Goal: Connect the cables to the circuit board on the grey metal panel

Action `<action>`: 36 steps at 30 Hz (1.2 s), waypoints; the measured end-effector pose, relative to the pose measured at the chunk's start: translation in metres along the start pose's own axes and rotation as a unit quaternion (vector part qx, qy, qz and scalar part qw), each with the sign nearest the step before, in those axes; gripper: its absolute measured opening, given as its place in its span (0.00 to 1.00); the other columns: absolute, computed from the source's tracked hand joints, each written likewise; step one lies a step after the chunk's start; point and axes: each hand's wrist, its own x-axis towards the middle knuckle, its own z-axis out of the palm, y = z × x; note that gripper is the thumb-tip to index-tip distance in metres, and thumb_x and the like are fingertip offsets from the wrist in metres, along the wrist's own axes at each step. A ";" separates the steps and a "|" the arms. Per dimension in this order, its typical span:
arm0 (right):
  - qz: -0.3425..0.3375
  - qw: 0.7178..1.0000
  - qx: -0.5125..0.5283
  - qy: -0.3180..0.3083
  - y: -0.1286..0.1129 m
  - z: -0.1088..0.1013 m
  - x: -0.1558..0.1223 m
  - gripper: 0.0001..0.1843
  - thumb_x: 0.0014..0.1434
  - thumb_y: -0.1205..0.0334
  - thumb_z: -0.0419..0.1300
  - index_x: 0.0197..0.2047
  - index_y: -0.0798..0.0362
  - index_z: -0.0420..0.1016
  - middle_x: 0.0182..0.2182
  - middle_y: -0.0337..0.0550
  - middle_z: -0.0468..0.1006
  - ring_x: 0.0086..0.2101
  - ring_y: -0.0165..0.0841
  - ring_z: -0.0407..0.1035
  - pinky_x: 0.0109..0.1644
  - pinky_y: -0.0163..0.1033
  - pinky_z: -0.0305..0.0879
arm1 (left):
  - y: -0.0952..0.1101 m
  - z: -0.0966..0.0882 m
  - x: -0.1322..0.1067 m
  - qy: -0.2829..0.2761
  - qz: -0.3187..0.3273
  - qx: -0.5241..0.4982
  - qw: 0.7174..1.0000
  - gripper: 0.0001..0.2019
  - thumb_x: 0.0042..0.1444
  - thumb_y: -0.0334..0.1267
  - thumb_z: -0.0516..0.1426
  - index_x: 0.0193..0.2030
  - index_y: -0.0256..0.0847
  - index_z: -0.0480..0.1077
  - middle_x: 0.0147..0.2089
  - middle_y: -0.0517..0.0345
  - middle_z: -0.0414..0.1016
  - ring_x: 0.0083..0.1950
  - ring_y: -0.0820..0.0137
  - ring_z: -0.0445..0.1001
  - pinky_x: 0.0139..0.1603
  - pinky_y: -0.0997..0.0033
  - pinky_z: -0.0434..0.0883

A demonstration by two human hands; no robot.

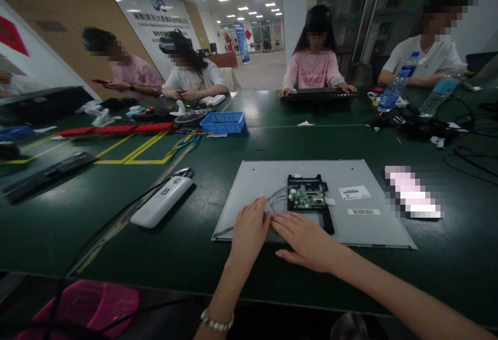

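Observation:
A flat grey display panel (249,184) lies back side up on the green table in front of me. On it sits a black plastic bracket (329,221) with a green circuit board (307,198), and grey cables (278,193) run from the board toward my fingers. My left hand (251,226) presses down on the panel with its fingers together beside a small pale piece (268,207); what they pinch is hidden. Alongside, my right hand (307,239) lies over the panel's near edge, fingers stretched out and thumb apart, its fingertips close to the left ones.
A white power bank (161,202) with a black cable is to the left, and a pixelated phone (412,192) to the right. Farther back are a blue bin (222,122), red trays (116,129), bottles (399,83) and several people seated around the table. A pink basket (89,303) stands below.

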 end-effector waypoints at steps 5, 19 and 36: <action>-0.003 1.000 0.004 -0.014 0.002 0.002 0.000 0.36 0.62 0.46 0.46 0.65 0.62 0.49 0.63 0.55 0.55 0.62 0.40 0.48 0.65 0.47 0.45 | -0.002 0.005 -0.002 -0.008 -0.002 0.006 1.000 0.18 0.61 0.33 0.47 0.57 0.35 0.60 0.59 0.45 0.66 0.60 0.62 0.64 0.60 0.56 0.60; -0.003 1.000 0.017 -0.017 -0.002 -0.002 -0.004 0.36 0.61 0.46 0.47 0.65 0.62 0.50 0.61 0.55 0.58 0.60 0.40 0.52 0.64 0.46 0.47 | 0.000 0.007 -0.012 -0.014 0.013 0.013 1.000 0.22 0.62 0.34 0.44 0.63 0.32 0.53 0.64 0.42 0.58 0.66 0.61 0.55 0.61 0.55 0.57; 0.000 0.999 0.031 -0.013 -0.005 -0.005 -0.006 0.37 0.60 0.47 0.50 0.65 0.62 0.50 0.61 0.57 0.58 0.60 0.41 0.53 0.64 0.46 0.49 | 0.006 -0.002 -0.015 -0.006 -0.024 0.036 0.999 0.21 0.62 0.39 0.46 0.62 0.43 0.57 0.66 0.51 0.54 0.67 0.58 0.50 0.61 0.46 0.54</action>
